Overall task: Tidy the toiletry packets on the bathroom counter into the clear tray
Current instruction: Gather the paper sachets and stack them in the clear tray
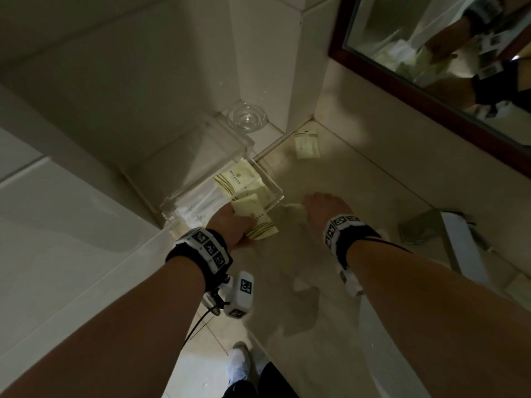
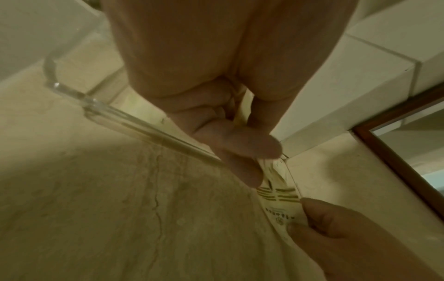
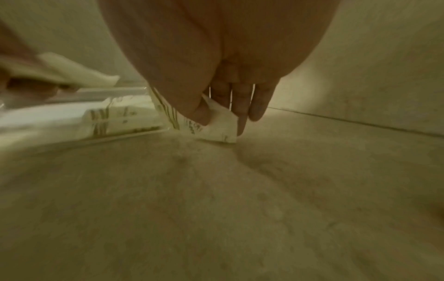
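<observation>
The clear tray point(image 1: 260, 166) stands on the counter against the wall ledge, with several cream gold-striped packets point(image 1: 238, 179) lying in it. Over the tray's near end, my left hand point(image 1: 238, 218) grips one packet point(image 1: 258, 218) between thumb and fingers; the left wrist view shows that packet point(image 2: 241, 114) edge-on in the grip. My right hand point(image 1: 310, 202) is just right of the tray and pinches another packet point(image 3: 216, 127) whose lower edge touches the counter beside the tray wall point(image 3: 113, 95). A further packet point(image 1: 307, 145) lies alone at the back by the wall corner.
A small glass dish point(image 1: 247, 117) sits on the ledge behind the tray. A framed mirror point(image 1: 431, 90) runs along the right wall. A chrome faucet point(image 1: 448, 239) rises at the right above the basin. The marble counter point(image 1: 287, 282) stretches toward me.
</observation>
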Motion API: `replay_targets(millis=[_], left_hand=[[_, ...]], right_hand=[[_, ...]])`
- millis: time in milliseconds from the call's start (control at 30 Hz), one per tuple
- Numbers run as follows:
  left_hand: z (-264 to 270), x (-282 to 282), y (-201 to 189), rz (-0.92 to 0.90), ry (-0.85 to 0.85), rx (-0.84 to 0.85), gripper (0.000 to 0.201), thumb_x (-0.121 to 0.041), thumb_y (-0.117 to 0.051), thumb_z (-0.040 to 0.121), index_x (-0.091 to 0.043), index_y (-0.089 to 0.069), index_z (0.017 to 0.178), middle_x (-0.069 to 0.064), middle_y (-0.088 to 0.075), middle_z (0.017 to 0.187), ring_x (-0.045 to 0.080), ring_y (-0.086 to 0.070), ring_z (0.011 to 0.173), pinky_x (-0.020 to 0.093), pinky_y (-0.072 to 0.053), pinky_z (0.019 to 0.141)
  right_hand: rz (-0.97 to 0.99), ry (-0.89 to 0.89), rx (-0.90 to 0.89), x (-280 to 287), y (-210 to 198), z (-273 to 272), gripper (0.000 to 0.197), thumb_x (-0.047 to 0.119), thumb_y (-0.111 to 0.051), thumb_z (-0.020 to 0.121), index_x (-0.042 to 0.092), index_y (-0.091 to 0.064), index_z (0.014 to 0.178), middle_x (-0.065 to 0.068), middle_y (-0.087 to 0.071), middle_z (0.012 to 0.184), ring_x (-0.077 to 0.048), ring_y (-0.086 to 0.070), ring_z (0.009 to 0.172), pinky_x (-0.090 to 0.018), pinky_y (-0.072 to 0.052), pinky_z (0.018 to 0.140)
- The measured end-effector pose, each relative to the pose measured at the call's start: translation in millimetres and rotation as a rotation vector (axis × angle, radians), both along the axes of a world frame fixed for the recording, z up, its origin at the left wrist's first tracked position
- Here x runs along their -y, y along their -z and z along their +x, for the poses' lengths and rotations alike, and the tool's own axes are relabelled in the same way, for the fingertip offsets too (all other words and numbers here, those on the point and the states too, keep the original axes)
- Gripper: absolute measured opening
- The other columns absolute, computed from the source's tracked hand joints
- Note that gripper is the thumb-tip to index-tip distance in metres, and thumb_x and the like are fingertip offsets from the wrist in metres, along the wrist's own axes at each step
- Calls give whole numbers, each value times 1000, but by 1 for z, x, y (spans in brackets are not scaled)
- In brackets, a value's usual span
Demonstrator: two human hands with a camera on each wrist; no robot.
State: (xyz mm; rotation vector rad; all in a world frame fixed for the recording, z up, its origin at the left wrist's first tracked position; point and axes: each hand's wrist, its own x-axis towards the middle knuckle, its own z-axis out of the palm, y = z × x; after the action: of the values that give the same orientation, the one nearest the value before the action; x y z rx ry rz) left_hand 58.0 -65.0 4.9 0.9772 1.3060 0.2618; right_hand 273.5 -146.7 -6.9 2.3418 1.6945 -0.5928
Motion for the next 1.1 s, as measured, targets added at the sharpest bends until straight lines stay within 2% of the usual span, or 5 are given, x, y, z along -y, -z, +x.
replay_targets(millis=[400, 667, 867, 967, 1100], left_hand=[[8, -13, -57, 201, 182, -57, 42, -13, -76, 74, -21, -61, 112, 16, -68, 101, 26, -63, 71, 35, -55, 63], [-26, -28, -79, 281, 235, -91, 31, -9, -72, 78, -24, -64, 104, 10, -69, 88, 25, -59, 71, 32, -44, 55], [-72, -44, -65, 323, 172, -188, 19, -14, -67, 83, -32, -67, 88, 8, -68, 85, 24, -63, 65, 28, -49, 50], [-94, -46, -63, 241, 126, -198, 26, -11, -53, 96, -24, -63, 117, 12, -66, 104, 34, -69, 87, 44, -62, 59], [-117, -50, -55, 145, 81, -200, 45, -2, -55, 96, -25, -57, 134, 11, -56, 129, 38, -68, 99, 48, -62, 58]], right_hand=[[269, 845, -943, 28, -84, 6, 18, 10, -63, 97, 16, -61, 114, -4, -67, 93, -21, -68, 81, -34, -60, 53], [295, 770, -898, 19, -102, -13, 27, 7, -61, 95, 32, -71, 93, -7, -71, 111, -27, -68, 100, -44, -62, 76], [208, 611, -771, -4, -93, -46, 44, 2, -69, 86, 23, -66, 125, 0, -68, 113, -19, -67, 100, -31, -57, 73], [172, 522, -660, -21, -84, -63, 51, 11, -76, 81, 22, -62, 130, 1, -65, 123, -20, -64, 110, -34, -55, 93], [111, 360, -502, -48, -67, -94, 42, 17, -73, 82, 22, -64, 123, 0, -65, 117, -22, -64, 98, -25, -49, 76]])
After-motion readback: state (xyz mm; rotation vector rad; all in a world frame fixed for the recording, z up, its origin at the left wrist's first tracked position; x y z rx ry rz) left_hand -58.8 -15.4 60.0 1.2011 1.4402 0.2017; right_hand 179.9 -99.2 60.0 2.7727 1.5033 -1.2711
